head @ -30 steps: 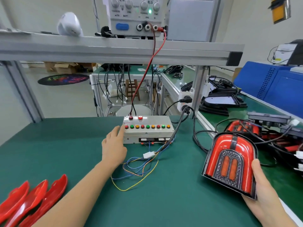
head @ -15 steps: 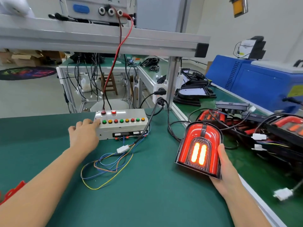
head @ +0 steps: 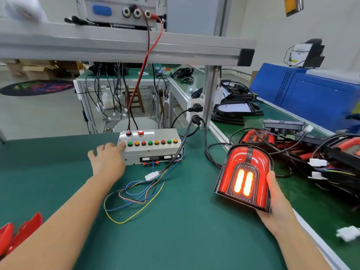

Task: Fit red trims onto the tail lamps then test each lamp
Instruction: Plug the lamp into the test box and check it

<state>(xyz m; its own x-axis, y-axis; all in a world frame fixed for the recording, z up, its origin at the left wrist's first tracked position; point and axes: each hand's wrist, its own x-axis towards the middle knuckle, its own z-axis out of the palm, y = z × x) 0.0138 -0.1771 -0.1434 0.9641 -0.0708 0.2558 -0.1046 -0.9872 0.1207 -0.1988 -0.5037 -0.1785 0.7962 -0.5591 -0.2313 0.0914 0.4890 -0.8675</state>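
one lit tail lamp (head: 244,178) in right grip (head: 276,207)

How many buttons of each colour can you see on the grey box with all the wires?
Green buttons: 3
Orange buttons: 3
Red buttons: 4, two of them in the top row
Total: 10 showing on the test box; the left hand may cover another with its fingertip.

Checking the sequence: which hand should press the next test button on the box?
Probably the left hand: its fingers already rest at the button row on the test box, while the right hand holds the lit tail lamp.
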